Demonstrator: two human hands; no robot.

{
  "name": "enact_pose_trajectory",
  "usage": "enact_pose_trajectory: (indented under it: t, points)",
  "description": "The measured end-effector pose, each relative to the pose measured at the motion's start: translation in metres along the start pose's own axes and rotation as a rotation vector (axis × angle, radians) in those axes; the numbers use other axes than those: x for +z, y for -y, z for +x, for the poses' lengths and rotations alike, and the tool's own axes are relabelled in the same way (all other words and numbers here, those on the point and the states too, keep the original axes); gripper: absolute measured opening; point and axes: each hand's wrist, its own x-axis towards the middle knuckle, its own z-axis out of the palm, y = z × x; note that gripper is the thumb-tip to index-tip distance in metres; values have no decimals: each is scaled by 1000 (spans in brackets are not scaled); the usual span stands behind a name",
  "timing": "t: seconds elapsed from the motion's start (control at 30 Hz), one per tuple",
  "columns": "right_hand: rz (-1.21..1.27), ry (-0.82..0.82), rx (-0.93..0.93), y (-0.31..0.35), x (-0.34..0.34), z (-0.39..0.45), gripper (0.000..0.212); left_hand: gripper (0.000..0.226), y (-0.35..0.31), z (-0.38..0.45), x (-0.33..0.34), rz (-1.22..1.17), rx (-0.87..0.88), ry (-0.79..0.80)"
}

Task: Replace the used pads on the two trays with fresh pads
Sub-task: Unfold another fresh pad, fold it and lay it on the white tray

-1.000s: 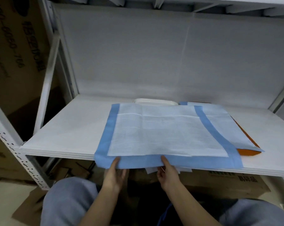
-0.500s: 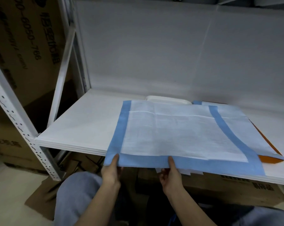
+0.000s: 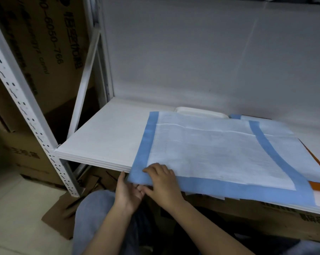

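A white pad with a blue border [image 3: 210, 151] lies spread on the white shelf [image 3: 104, 137], its front edge hanging over the shelf lip. It covers a white tray [image 3: 199, 111], of which only the far rim shows. A second blue-bordered pad [image 3: 291, 144] lies under it on the right, over an orange tray [image 3: 319, 184]. My right hand [image 3: 161, 181] grips the pad's front left corner, fingers on top of the blue border. My left hand [image 3: 127, 192] sits just below that corner, palm up, fingers under the edge.
A white perforated rack post [image 3: 26, 115] stands at the left with cardboard boxes [image 3: 36, 52] behind it. More cardboard [image 3: 266, 223] sits under the shelf. My knees in blue trousers [image 3: 94, 218] are below the hands.
My right hand has moved left along the front edge to the pad's left corner, beside my left hand. The view has shifted left.
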Motion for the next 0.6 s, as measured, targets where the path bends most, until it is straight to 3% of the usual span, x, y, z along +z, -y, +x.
enact_pose_trajectory:
  t: [0.07,0.17,0.3,0.5,0.6]
  points:
    - [-13,97,-52,-6,14,6,48,58,-1,-1,-3,12,-3,-1]
    - [34,116,-48,-6,17,13,34,59,-3,-3,-4,32,-7,-16]
    - [146,47,35,-6,16,19,21,42,-3,-4,-2,28,6,-42]
    - [342,195,106,-11,12,21,24,18,-1,-3,-2,28,14,-28]
    - [334,168,112,-8,11,22,22,19,0,-3,-2,20,21,-23]
